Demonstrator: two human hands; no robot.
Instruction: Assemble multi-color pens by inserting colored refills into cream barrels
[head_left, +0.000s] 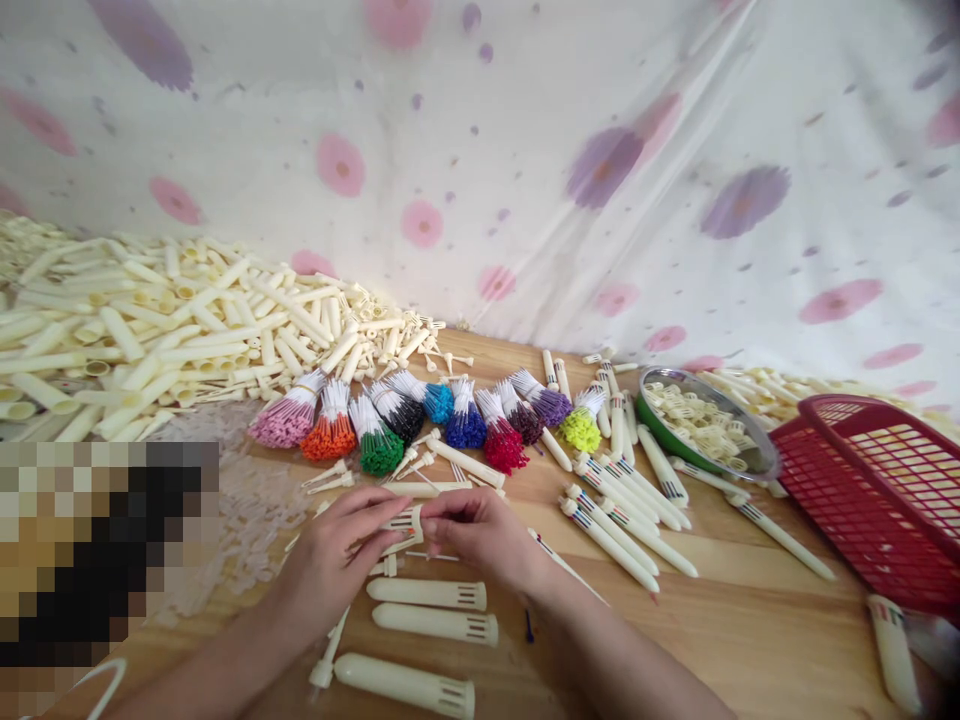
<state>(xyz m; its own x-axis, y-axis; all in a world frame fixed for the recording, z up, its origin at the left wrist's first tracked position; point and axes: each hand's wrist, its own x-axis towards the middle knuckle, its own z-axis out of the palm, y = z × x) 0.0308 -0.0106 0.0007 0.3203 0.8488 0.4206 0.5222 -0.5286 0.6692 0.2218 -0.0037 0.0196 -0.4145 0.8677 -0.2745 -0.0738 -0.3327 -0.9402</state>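
A cream pen barrel (407, 522) with slots near its end is held in the fingers of my left hand (334, 550). At the barrel's slotted end, the fingertips of my right hand (484, 535) are pinched together; whatever is between them is too hidden to name. Below the hands lie cream slotted barrels, one nearer the hands (424, 594), a second (431, 623) just under it and a third (401, 684) closest to me. Beyond my hands, bundles of coloured pen refills fan out, among them orange (328, 438), green (381, 450) and red (504, 445).
A big heap of cream tubes (150, 330) fills the back left, with clear plastic pieces (232, 510) before it. Right of my hands lie several multicolour pens (611, 540). Farther right are a green-sided bowl (652, 435) of small cream parts and a red basket (862, 480).
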